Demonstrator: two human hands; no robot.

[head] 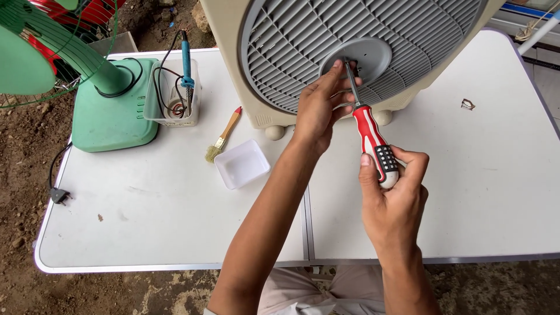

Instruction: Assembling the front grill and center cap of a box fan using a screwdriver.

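A beige box fan (280, 41) with a grey front grille stands on the white table (484, 175). My right hand (394, 198) grips the red-and-white handle of a screwdriver (373, 143), whose tip meets the round grey hub (364, 55) at the grille's centre. My left hand (318, 108) rests its fingers against the hub and steadies the metal shaft near the tip.
A green pedestal fan (111, 111) stands at the left, its black plug (58, 195) hanging off the edge. Beside it are a clear container holding a blue soldering iron (186, 64), a small paintbrush (224, 134) and an empty white tray (241, 163). A small metal part (467, 104) lies at the right.
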